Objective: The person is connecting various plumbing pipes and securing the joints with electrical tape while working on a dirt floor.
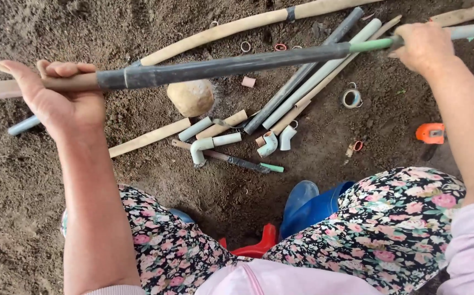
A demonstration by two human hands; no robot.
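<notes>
Long pipe (220, 66) held level; left hand (62, 104) fingers (65, 69) curled over it, right hand (425, 46) clenched around far end.

An outdoor dirt work spot: bare soil ground (24, 186) strewn with plastic pipes (313, 76), elbow fittings (201, 147), a tape roll (351, 98) and a stone (190, 97).

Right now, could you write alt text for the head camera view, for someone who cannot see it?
A seated person's left hand and right hand hold a long dark pipe level above bare soil. Below it lie cut pipes, white elbow fittings, a round stone, a tape roll and an orange tape measure. Floral trousers and a blue boot fill the foreground.
</notes>
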